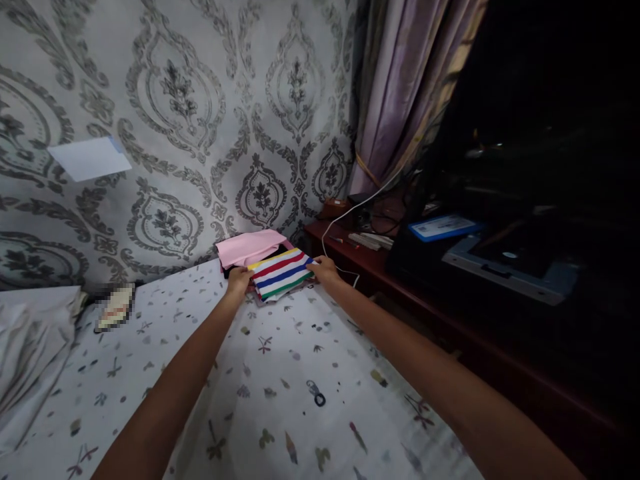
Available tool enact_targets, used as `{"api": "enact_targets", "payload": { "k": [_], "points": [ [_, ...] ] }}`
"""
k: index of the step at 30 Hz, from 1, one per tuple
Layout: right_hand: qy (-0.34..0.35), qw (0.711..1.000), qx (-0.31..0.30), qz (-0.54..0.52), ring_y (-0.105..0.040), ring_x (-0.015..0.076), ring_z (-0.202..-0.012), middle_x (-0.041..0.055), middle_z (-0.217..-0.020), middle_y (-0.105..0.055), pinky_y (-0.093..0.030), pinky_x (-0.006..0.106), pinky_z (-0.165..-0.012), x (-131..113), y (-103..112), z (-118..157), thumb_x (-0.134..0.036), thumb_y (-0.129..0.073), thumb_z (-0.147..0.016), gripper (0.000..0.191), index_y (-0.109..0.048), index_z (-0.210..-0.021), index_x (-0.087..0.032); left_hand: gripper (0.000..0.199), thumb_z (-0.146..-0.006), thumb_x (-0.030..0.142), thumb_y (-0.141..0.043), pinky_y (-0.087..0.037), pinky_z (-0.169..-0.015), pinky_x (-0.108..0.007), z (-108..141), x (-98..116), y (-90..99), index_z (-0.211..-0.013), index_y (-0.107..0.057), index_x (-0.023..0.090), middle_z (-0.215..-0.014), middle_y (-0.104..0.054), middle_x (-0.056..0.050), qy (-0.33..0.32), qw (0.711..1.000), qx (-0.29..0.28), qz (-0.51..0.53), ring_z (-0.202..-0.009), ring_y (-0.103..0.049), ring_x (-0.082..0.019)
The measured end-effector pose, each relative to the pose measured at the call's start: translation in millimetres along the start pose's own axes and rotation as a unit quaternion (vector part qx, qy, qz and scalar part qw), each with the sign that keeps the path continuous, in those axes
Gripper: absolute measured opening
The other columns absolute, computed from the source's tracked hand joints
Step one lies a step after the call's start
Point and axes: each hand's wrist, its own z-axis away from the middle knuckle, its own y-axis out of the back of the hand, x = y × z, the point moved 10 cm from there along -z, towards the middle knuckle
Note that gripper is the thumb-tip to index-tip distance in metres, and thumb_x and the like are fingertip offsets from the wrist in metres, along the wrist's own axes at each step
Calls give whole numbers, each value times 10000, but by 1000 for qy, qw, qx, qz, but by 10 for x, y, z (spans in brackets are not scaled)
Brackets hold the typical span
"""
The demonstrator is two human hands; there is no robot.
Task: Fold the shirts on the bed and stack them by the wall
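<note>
A folded striped cloth (283,272) in white, red, blue, green and yellow is stretched between my two hands at the far end of the bed. My left hand (240,279) pinches its left edge. On the opposite side, my right hand (324,268) grips the right edge, fingers closed. Behind it lies a folded pink cloth (250,248), with some black fabric showing beneath. Other folded fabric peeks out under the striped cloth, but I cannot tell whether the striped piece rests on it.
A patterned white bedsheet (270,400) covers the bed. Crumpled pale fabric (30,360) lies at left, near a blurred-out item (116,308). At right stands a dark red wooden ledge (345,248) with a white cable (350,208) and a blue-edged object (445,227).
</note>
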Motion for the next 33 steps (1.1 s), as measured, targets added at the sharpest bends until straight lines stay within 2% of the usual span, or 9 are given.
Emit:
{"api": "enact_targets", "payload": {
  "k": [5,8,13,15,18,23,27,30,33],
  "points": [
    [12,999,-4,37,-596,102,-558,-32,-706,-604,-556,214,-473,-34,-7,-29,-85,-735,-693,214,-597,-827,-177,168,-942,268,-618,-557,-622,-269,-67,49,35,-1031,-642,127,-823,-683,-9,-35,998,21,-46,-659,-655,-120],
    [23,996,-6,83,-649,139,-638,-2,-774,-654,-580,249,-543,-78,10,-52,-118,-747,-689,225,-629,-873,-174,123,-876,197,-633,-540,-608,-278,-76,99,98,-981,-646,134,-739,-689,-16,-57,993,36,-93,-620,-676,-158],
    [55,981,13,184,-674,264,-1045,87,-1066,-709,-560,348,-841,-169,133,-95,-206,-738,-706,305,-678,-1005,-193,235,-817,251,-678,-529,-665,-282,-11,174,251,-1032,-623,173,-927,-731,-80,-96,978,66,-173,-775,-711,-209],
    [52,975,17,215,-645,298,-1128,119,-1120,-705,-535,368,-882,-158,164,-124,-261,-740,-712,291,-692,-989,-186,289,-829,323,-677,-520,-622,-279,25,172,268,-1061,-601,168,-980,-725,-106,-99,975,68,-189,-770,-706,-218],
    [32,970,1,242,-697,294,-967,111,-898,-732,-536,335,-774,-82,136,-179,-312,-758,-691,189,-702,-802,-170,367,-820,404,-693,-481,-512,-261,58,143,224,-1071,-583,159,-922,-716,-106,-91,975,55,-195,-688,-681,-212],
    [40,969,-20,242,-655,193,-644,16,-569,-621,-454,242,-551,-68,31,-258,-262,-765,-638,159,-641,-583,-180,276,-776,340,-742,-389,-418,-221,47,62,35,-933,-616,151,-587,-606,0,-71,984,8,-166,-474,-582,-153],
    [67,972,-10,224,-587,138,-567,-14,-556,-598,-388,211,-484,-161,52,-341,-263,-724,-664,125,-651,-620,-172,249,-787,306,-728,-355,-395,-207,7,32,-86,-944,-611,152,-525,-538,42,-65,989,-5,-134,-396,-505,-113],
    [78,972,10,219,-594,139,-605,-16,-588,-612,-377,202,-484,-182,120,-405,-276,-705,-681,108,-680,-696,-173,246,-800,285,-709,-347,-388,-201,-23,22,-143,-976,-595,156,-530,-527,55,-57,991,-9,-117,-377,-475,-97],
    [62,971,9,229,-606,157,-619,-5,-572,-607,-394,212,-499,-94,139,-435,-254,-719,-653,88,-675,-645,-179,236,-788,271,-722,-321,-372,-196,-30,11,-158,-945,-590,154,-505,-495,69,-48,993,-17,-108,-350,-432,-84]
  ]
}}
